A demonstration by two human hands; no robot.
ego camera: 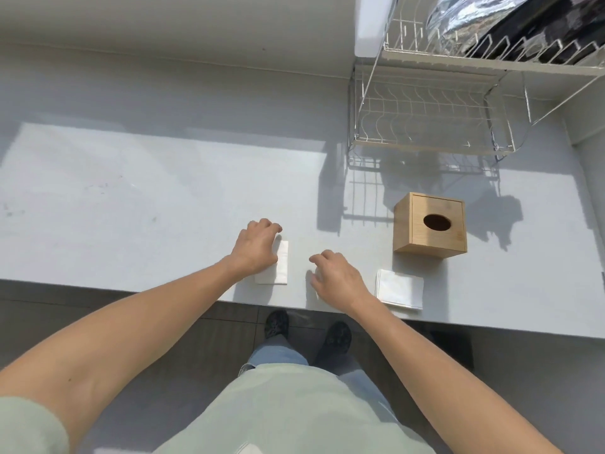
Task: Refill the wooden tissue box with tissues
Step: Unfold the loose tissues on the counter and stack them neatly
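We stand at a pale surface (163, 191) with both hands out over its near edge. Our left hand (257, 249) lies on a folded tissue (280, 267), palm down, its grip curled over the tissue's far corner; whether the fingers pinch a layer or only press it flat we cannot tell, since the hand hides the contact. Our right hand (337, 276) hovers just beside it, grip loosely spread and empty, touching nothing that we can see.

A second stack of tissues (399, 290) sits to the right, close to the near edge. The wooden tissue box (430, 224) stands upright behind that stack, closed, its oval opening dark, with no tissue showing through it. Behind it is a wire dish rack (425, 119).

We judge the refill has barely begun: nothing is in the box yet.

What could go wrong from here:
- Both piles lie near the edge, so a sideways drag or a careless sweep of the forearm could push sheets off onto the floor.
- Thin paper may separate, so we might lift only the top sheets and leave the rest.
- The oval hole looks narrow for a folded pile; forcing tissues through it could crumple or tear them.
- The box looks light; pushing on it one-handed could slide it back towards the rack.
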